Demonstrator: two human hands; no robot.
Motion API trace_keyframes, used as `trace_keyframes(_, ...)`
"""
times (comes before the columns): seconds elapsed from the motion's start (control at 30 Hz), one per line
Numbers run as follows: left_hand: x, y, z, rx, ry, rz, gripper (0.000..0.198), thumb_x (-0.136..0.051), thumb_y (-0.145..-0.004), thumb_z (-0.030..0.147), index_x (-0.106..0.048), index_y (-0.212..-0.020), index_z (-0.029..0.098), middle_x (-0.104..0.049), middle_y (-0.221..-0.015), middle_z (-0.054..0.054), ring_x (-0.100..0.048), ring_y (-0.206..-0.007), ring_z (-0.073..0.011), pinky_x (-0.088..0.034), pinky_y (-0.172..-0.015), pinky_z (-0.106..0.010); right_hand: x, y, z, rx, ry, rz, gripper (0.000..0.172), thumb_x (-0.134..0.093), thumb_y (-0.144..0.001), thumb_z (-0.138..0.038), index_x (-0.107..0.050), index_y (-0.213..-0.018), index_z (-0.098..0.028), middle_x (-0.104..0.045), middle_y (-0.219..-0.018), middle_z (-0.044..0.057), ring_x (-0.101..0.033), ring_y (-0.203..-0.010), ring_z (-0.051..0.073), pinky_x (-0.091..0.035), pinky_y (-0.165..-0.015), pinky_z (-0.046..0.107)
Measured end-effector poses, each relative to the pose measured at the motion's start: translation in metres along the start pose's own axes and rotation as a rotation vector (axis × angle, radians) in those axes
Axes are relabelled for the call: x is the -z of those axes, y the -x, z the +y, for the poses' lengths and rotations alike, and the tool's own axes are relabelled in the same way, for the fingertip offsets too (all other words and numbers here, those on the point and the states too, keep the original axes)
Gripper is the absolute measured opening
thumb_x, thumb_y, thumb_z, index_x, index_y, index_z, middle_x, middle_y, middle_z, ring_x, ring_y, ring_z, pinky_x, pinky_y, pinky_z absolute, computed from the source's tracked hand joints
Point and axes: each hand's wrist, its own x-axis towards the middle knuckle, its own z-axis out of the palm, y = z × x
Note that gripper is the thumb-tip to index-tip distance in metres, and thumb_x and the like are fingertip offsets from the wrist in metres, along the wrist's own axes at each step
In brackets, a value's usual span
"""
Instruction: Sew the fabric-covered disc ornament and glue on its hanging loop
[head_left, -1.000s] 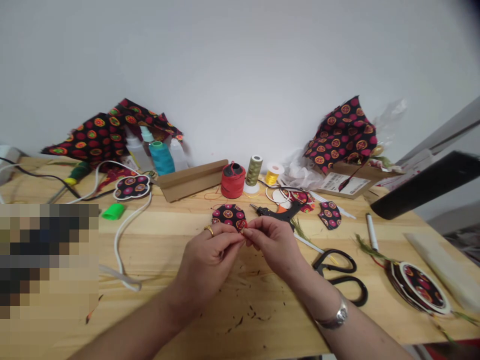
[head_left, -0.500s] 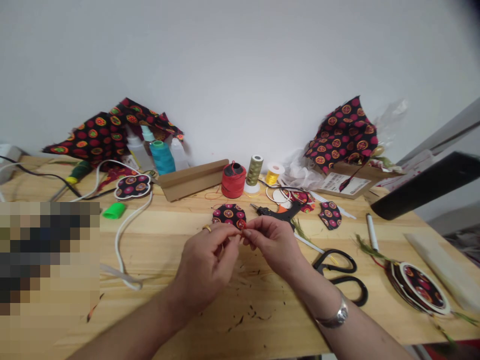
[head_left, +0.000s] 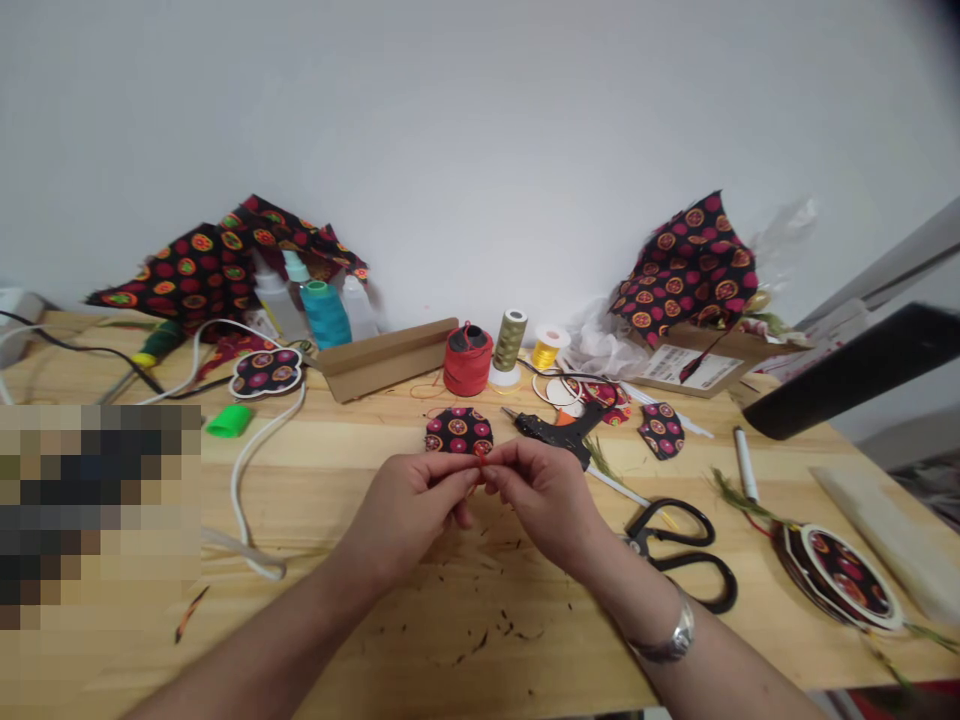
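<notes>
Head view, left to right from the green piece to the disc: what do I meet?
Green piece → left hand → red thread, pinched between both hands' fingers → right hand → scissors → marker → disc. Overlapping things left out.

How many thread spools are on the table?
4: teal spool by the bottles; towards the middle, left to right, red spool, olive spool and yellow spool. More may be hidden.
</notes>
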Motion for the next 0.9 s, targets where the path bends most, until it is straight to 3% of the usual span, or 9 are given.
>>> trace_keyframes(0.43, 0.0003, -0.0009, -0.0070, -0.176, -0.165, 0.057, 0.017, -0.058, -0.070, 0.028, -0.074, -0.074, 0.022, -0.068, -0.059, 0.001, -0.056, -0.052, -0.0145, -0.040, -0.053, -0.024, 0.0012, 0.0004, 0.0000, 0.005, 0.002, -0.007, 0.012, -0.054, -0.077, -0.017, -0.066, -0.076, -0.018, -0.067, -0.070, 0.001, -0.058, -0.063, 0.012, -0.043, -0.058, 0.021)
trace_keyframes(0.73, 0.0017, -0.0018, -0.0008, -0.107, -0.048, 0.012, 0.014, -0.060, -0.068, 0.028, -0.069, -0.062, 0.018, -0.064, -0.057, 0.001, -0.052, -0.049, -0.0121, -0.037, -0.049, -0.022, 0.0023, -0.0022, 0.0006, -0.074, -0.153, -0.049, 0.010, -0.055, -0.077, -0.019, -0.065, -0.074, -0.017, -0.062, -0.063, -0.001, -0.053, -0.056, 0.009, -0.041, -0.054, 0.019)
trace_keyframes(0.9, 0.0022, -0.0042, -0.0015, -0.056, 0.052, 0.019, 0.017, -0.063, -0.067, 0.032, -0.069, -0.068, 0.016, -0.059, -0.052, 0.002, -0.047, -0.046, -0.0103, -0.032, -0.044, -0.021, 0.0031, -0.0050, -0.0044, -0.205, -0.326, -0.118, 0.027, -0.050, -0.081, -0.032, -0.063, -0.066, -0.013, -0.057, -0.056, 0.000, -0.047, -0.048, 0.007, -0.036, -0.045, 0.018)
